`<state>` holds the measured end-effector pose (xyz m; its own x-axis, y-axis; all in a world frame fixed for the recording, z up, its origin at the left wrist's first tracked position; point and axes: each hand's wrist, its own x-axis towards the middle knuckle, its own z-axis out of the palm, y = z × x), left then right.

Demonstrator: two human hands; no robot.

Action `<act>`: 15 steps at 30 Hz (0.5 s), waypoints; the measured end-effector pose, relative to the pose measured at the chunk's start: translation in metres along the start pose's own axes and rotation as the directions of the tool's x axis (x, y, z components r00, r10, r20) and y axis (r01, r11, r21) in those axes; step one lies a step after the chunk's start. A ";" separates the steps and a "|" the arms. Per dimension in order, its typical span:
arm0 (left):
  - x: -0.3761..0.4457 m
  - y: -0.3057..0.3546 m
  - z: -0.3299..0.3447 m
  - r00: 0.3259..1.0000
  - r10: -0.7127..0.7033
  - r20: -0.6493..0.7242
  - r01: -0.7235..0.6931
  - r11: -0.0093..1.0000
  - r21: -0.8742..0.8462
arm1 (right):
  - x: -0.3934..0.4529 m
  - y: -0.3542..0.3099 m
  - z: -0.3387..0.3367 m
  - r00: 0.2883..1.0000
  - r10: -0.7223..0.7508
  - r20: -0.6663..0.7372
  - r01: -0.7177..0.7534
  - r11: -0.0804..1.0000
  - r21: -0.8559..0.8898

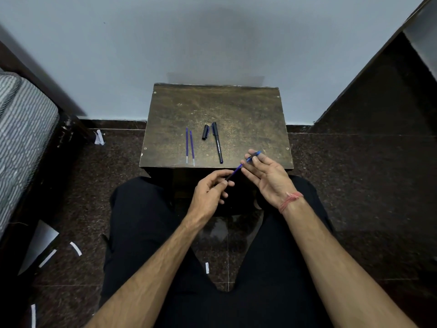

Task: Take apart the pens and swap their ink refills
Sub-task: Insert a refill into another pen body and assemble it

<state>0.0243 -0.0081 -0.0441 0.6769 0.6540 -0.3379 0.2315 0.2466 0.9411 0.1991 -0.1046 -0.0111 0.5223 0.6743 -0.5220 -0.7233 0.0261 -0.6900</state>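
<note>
Nearest, our left hand (211,190) pinches the dark lower end of a blue pen (238,168), fingers closed on it. Our right hand (264,176), red thread (290,200) at the wrist, grips the pen's blue upper end with its fingertips. Farther, on the small wooden table (248,110): two bare refills (190,145) side by side, a black cap (205,132), then a black pen (217,142) just beside it.

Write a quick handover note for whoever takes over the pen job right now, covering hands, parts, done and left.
Left hand and right hand: both grip one blue pen between them, above the table's near edge.
On the table: two blue refills side by side, a black cap, a black pen.
Done: two refills lie loose.
Left: finish the held pen, swap refills, reassemble.
</note>
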 end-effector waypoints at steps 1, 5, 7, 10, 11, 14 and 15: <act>0.000 0.000 0.000 1.000 0.002 -0.001 -0.002 1.000 0.003 | 0.000 0.000 0.000 1.000 0.001 0.000 -0.001 1.000 -0.019; 0.000 0.001 -0.001 1.000 0.008 -0.004 -0.008 1.000 0.003 | -0.001 0.001 0.003 1.000 -0.003 0.002 0.003 0.997 -0.073; 0.000 0.002 0.000 1.000 0.004 -0.005 -0.004 1.000 0.006 | -0.001 0.002 0.003 1.000 -0.004 0.006 0.005 0.996 -0.084; 0.001 0.001 0.000 1.000 0.001 -0.007 -0.001 1.000 0.017 | -0.001 0.004 0.003 1.000 -0.003 0.025 0.006 0.992 -0.126; 0.001 0.000 0.000 1.000 -0.001 -0.008 0.001 1.000 0.023 | -0.001 0.005 0.003 1.000 -0.003 0.030 0.008 0.990 -0.143; 0.002 -0.001 0.000 1.000 -0.002 0.000 0.002 1.000 0.027 | 0.000 0.008 0.002 0.999 -0.010 0.037 0.017 0.981 -0.193; 0.002 -0.001 -0.001 1.000 -0.001 0.003 0.001 1.000 0.028 | 0.000 0.008 0.002 0.999 -0.014 0.039 0.021 0.978 -0.206</act>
<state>0.0249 -0.0066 -0.0461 0.6783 0.6518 -0.3392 0.2522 0.2270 0.9407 0.1929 -0.1030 -0.0154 0.5142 0.7020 -0.4927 -0.6035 -0.1120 -0.7894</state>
